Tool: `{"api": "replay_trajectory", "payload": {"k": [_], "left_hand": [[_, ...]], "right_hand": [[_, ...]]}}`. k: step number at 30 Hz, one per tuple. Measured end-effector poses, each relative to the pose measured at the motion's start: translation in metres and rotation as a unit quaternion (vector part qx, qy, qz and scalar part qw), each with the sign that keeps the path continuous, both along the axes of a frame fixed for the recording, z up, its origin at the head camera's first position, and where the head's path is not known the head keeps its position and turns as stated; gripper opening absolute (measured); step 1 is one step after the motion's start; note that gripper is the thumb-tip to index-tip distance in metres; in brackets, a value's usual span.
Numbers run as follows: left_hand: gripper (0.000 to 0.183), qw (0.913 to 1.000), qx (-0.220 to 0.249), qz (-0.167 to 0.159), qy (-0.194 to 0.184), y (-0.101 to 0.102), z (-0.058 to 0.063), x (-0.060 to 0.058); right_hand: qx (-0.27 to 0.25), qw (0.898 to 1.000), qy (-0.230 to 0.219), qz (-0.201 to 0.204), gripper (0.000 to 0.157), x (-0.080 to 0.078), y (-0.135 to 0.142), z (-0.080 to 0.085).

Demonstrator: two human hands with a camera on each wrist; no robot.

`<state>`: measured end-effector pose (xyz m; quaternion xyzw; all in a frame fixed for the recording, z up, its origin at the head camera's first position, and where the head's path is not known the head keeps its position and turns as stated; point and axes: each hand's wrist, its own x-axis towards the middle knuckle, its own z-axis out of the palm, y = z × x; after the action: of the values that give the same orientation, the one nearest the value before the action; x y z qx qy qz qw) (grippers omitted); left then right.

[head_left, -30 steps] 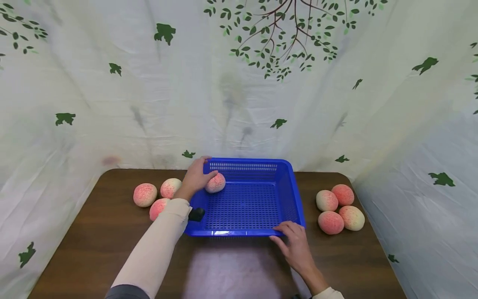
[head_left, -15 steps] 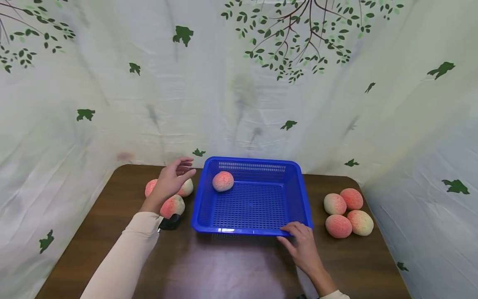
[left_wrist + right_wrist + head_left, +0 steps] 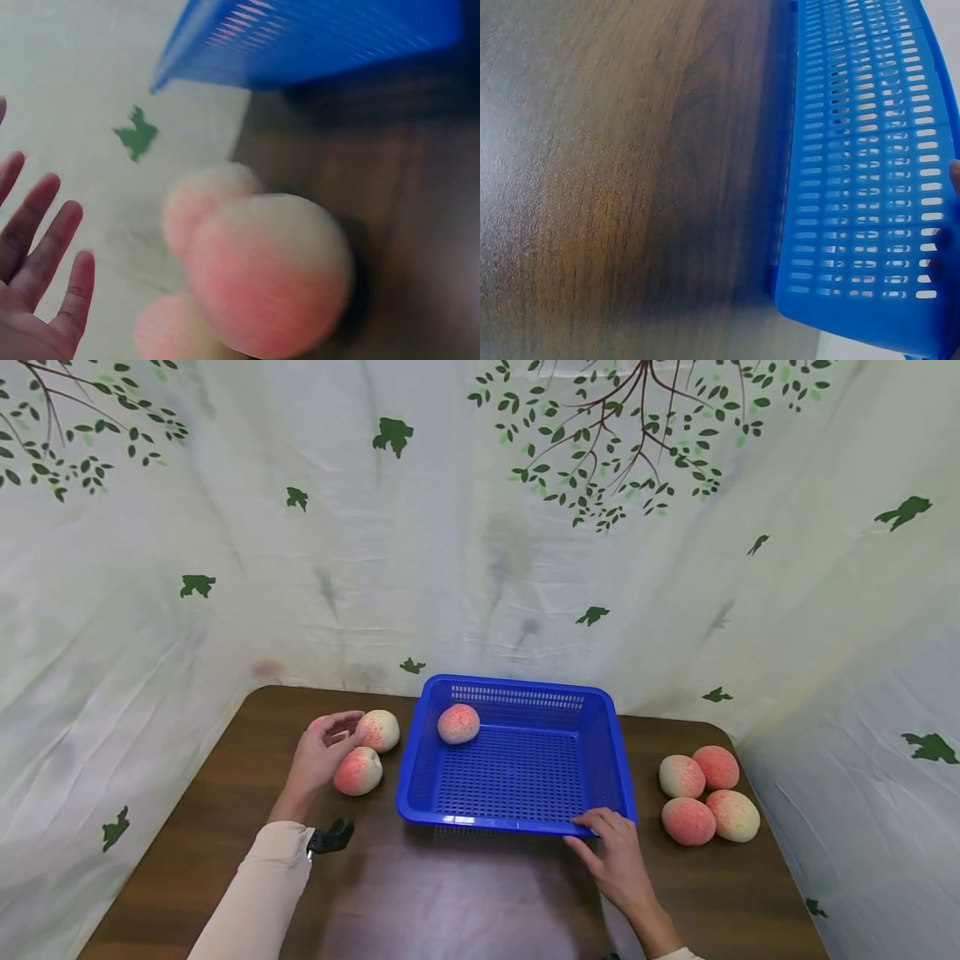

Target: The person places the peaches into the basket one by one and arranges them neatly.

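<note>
My left hand (image 3: 322,758) is over the left group of peaches, its fingers spread and apart from the fruit in the left wrist view. One peach (image 3: 317,722) is mostly hidden behind that hand. A pale pink peach (image 3: 379,731) and a redder peach (image 3: 271,277) lie just right of it. The blue plastic basket (image 3: 517,824) stands in the middle of the table, with a single peach (image 3: 458,724) in its back left corner. At the basket's front right corner my right hand (image 3: 618,860) grips the rim, fingers over the edge and thumb outside.
Several peaches (image 3: 688,821) sit clustered on the right side of the brown wooden table (image 3: 480,902). A white cloth (image 3: 465,568) printed with leaves hangs behind the table and along its sides.
My left hand has let go of the peach in the basket and moved left to the peaches on the table. My right hand keeps its place on the rim. The head view has shifted slightly.
</note>
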<state>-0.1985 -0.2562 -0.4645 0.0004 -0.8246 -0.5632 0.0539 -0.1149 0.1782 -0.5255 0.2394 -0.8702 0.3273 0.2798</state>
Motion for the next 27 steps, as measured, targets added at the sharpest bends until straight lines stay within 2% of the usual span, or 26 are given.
{"api": "replay_trajectory", "payload": {"k": [2,7,14,20,27], "left_hand": [[0.045,0.9998,0.018,0.008,-0.005,-0.004,-0.011,0.003],[0.048,0.9992,-0.009,0.036,-0.018,-0.01,-0.037,0.01],[0.044,0.9958,-0.068,0.059,0.018,-0.007,-0.069,0.014],[0.052,0.9897,-0.114,0.066,0.056,-0.003,-0.083,0.016],[0.059,0.9756,-0.161,0.081,0.125,-0.006,-0.095,0.02]], "right_hand": [[0.001,1.0,-0.002,-0.001,0.03,0.0,0.0,0.0],[0.001,1.0,-0.006,-0.003,0.03,0.001,0.0,0.0],[-0.002,1.0,-0.004,0.0,0.03,0.002,0.002,0.0],[-0.003,1.0,-0.005,-0.002,0.029,0.0,0.005,0.0],[-0.004,1.0,-0.006,0.005,0.03,0.0,0.002,-0.001]]}}
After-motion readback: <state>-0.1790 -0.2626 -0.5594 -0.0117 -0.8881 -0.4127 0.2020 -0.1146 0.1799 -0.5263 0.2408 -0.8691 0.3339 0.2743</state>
